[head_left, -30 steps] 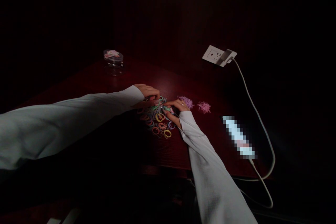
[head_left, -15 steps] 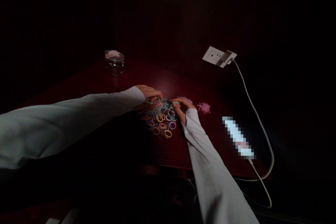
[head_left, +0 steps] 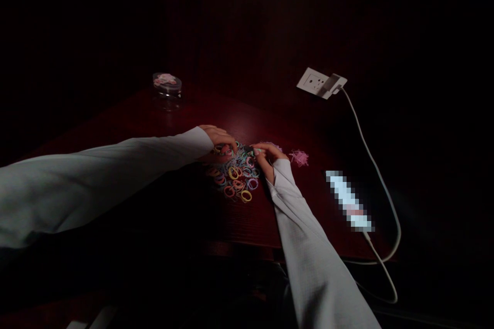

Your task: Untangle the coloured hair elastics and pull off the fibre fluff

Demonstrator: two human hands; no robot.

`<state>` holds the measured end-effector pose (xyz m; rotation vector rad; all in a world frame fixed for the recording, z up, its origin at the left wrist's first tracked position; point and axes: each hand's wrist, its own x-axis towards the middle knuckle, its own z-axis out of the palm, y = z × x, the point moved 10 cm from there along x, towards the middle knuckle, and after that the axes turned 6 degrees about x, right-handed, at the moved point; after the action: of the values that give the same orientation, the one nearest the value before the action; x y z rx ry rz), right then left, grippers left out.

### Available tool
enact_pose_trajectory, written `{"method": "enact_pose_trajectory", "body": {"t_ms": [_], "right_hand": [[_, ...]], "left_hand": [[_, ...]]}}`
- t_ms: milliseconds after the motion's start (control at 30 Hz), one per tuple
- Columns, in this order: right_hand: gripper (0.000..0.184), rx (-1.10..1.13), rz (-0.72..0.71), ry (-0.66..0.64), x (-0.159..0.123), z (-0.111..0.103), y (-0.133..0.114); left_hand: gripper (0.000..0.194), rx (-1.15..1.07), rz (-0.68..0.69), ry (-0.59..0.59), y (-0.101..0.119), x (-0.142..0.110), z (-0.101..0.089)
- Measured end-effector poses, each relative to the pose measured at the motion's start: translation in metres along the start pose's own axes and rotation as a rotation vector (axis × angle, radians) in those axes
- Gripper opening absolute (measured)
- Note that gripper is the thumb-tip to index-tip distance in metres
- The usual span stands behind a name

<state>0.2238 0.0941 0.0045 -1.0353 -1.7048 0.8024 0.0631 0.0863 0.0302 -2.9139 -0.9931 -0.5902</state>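
Observation:
A pile of colourful hair ties [head_left: 238, 172], many with loose thread ends, lies on the dark red table under my hands. My left hand [head_left: 222, 141] reaches over the pile's far left side, its fingers curled together; what they hold is too small and dim to name. At the right edge of the pile, my right hand [head_left: 269, 155] pinches a green hair tie [head_left: 258, 151] between thumb and fingers. A small dark shape shows by these fingertips, but I cannot make out what it is. Both wrists are covered by white sleeves.
Pink thread scraps [head_left: 299, 158] lie right of my right hand. A lidded clear container [head_left: 167, 85] stands at the back left. A blurred-out lit phone [head_left: 349, 201] is plugged into a white cable [head_left: 380, 180], which runs to a wall socket [head_left: 314, 82].
Hardly anything differs. My left fingers have drawn slightly back to the left, widening the gap between the hands, and the dark shape by my right fingertips shows more plainly.

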Motion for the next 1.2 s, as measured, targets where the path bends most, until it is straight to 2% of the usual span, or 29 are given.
{"method": "enact_pose_trajectory", "body": {"t_ms": [133,267,433,633,933,1200], "right_hand": [[0.027,-0.027,-0.010,0.033,-0.001,-0.004,-0.006],[0.026,-0.002,-0.004,0.071,-0.001,-0.009,-0.005],[0.031,0.028,0.004,0.107,0.000,-0.013,0.002],[0.034,0.104,-0.018,0.133,0.000,-0.016,0.004],[0.032,0.052,-0.028,0.071,-0.002,-0.007,-0.008],[0.032,0.043,-0.001,0.026,-0.002,-0.002,-0.006]], "left_hand": [[0.030,-0.066,0.043,0.022,0.004,-0.001,-0.009],[0.028,-0.116,0.025,0.073,0.001,-0.002,-0.014],[0.019,-0.163,-0.096,0.180,-0.013,-0.002,-0.018],[0.019,-0.356,-0.273,0.279,-0.025,-0.006,-0.023],[0.026,-0.400,-0.277,0.286,-0.022,-0.005,-0.025],[0.026,-0.397,-0.233,0.275,-0.018,-0.004,-0.027]]}}
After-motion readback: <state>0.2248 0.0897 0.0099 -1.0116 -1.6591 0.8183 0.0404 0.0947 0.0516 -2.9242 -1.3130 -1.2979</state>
